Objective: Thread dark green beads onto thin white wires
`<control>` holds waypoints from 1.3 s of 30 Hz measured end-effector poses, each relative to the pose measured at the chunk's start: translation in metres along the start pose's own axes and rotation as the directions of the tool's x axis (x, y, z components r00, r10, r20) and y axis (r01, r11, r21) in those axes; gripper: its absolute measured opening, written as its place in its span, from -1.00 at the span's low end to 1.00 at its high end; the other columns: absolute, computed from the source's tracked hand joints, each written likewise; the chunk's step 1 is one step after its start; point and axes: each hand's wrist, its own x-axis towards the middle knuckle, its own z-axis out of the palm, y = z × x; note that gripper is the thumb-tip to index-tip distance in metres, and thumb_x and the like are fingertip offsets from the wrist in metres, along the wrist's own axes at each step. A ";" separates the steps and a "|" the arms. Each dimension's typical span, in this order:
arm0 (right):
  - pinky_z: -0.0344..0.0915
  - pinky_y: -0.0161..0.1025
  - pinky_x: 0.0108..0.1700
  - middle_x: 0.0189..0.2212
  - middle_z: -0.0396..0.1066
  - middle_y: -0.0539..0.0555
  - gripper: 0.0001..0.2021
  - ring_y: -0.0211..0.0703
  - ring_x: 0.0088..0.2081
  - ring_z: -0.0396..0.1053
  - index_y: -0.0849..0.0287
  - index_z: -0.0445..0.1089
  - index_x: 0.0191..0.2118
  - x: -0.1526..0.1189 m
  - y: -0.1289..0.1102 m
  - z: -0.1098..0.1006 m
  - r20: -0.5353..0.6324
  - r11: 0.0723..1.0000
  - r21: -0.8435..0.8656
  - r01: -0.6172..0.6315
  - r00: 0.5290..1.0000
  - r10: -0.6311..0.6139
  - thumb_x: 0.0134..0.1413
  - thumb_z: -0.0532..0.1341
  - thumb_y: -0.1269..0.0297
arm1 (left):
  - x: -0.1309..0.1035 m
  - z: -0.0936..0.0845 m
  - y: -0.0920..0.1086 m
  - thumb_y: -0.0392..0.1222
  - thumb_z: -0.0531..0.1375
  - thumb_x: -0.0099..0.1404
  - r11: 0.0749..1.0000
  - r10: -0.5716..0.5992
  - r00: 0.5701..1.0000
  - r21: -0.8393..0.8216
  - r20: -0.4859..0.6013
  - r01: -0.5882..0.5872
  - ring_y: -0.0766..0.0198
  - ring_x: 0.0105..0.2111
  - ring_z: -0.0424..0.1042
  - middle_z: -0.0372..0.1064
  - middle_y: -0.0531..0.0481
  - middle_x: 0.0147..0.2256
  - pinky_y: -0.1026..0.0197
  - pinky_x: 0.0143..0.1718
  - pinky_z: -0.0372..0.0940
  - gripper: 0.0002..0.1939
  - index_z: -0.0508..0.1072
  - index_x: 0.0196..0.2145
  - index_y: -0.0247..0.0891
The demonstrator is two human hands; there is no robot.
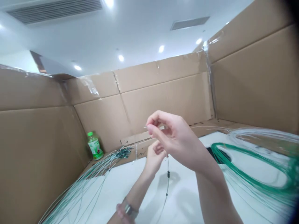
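My right hand (174,132) is raised at the centre, thumb and forefinger pinched on a thin pale strand whose tip pokes out to the left. Below and behind it, my left hand (154,157) has its fingers curled closed, partly hidden by the right hand; what they grip is too small to make out. From beside the left hand's fingers hangs a thin green cord (168,183) with a dark coiled piece (168,174) and a small dark bead (166,194) lower down. A watch and a pink band are on my left wrist.
Cardboard walls (144,102) surround the white work surface (126,180). At the left lie a bundle of thin green strands (93,174) and a green bottle (95,147). Coils of green cord (252,183) and clear cord (259,134) lie at the right.
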 end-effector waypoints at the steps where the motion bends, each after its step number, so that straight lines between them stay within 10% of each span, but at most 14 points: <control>1: 0.23 -0.46 -0.49 -0.49 0.29 -0.10 -0.89 -0.44 -0.51 0.25 0.15 0.27 -0.37 0.000 -0.001 0.003 -0.022 1.000 -0.008 0.012 1.000 -0.013 0.18 0.08 0.31 | -0.005 -0.008 0.015 -0.10 0.33 0.06 0.999 0.038 0.999 -0.036 -0.039 -0.040 0.23 -0.35 0.43 0.44 -0.04 -0.39 0.24 -0.32 0.38 -0.72 0.47 -0.28 -0.25; 10: 0.42 -0.50 -0.24 -0.32 0.42 -0.02 -0.90 -0.37 -0.23 0.41 0.18 0.32 -0.29 -0.011 -0.019 0.038 -0.203 0.964 -0.059 0.259 0.942 -0.265 0.09 0.14 0.51 | -0.057 -0.045 0.105 -0.33 0.32 0.09 0.834 0.409 0.887 -0.306 -0.216 -0.459 0.55 -0.41 0.45 0.42 0.17 -0.42 0.58 -0.28 0.36 -0.84 0.50 -0.34 -0.15; 39: 0.51 -0.41 -0.29 -0.32 0.46 0.01 -0.79 -0.32 -0.28 0.44 0.09 0.31 -0.29 -0.011 -0.024 0.061 -0.108 0.835 -0.380 0.398 0.878 -0.467 0.03 0.17 0.58 | -0.060 -0.049 0.106 -0.43 0.28 0.09 0.756 0.638 0.705 0.081 -0.310 -0.649 0.47 -0.44 0.45 0.41 0.16 -0.40 0.43 -0.33 0.42 -0.76 0.44 -0.32 -0.13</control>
